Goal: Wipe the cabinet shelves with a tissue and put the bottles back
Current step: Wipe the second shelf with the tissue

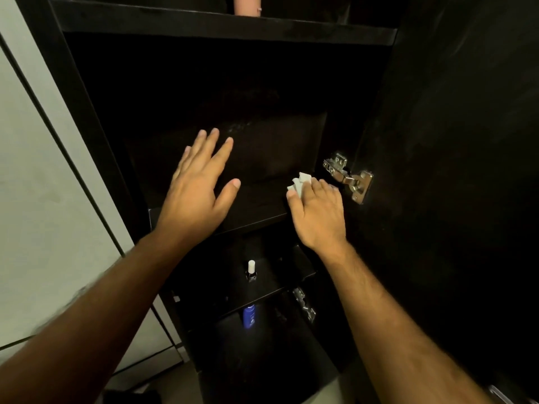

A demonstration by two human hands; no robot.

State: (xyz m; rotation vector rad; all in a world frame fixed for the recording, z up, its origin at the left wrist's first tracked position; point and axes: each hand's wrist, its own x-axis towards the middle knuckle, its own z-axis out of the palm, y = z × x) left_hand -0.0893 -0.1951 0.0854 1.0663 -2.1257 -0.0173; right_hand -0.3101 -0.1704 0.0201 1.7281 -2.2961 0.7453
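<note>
Tissue: a small crumpled white wad at the right end of the middle shelf, near its front edge and just beside the door hinge. Soft, very light and easily torn; it should be kept bunched under the fingertips, not pulled by a corner.
Right hand: fingers curled over the tissue, holding it down against the shelf surface.
Left hand: spread wide, fingers straight, holding nothing, over the left half of the same shelf; whether it touches the board cannot be told.
Small bottle: dark glass with a white cap, upright near the front edge of the shelf below. Likely light but breakable and easy to tip; best taken around the body, not the cap.
Blue bottle: upright on the shelf lower still, near its front edge. Looks like smooth plastic, possibly slippery; a grip around the middle suits it.
Pink bottle: only its base shows on the top shelf's front edge.
Stage: wiping appears under way, bottles not yet returned.
</note>
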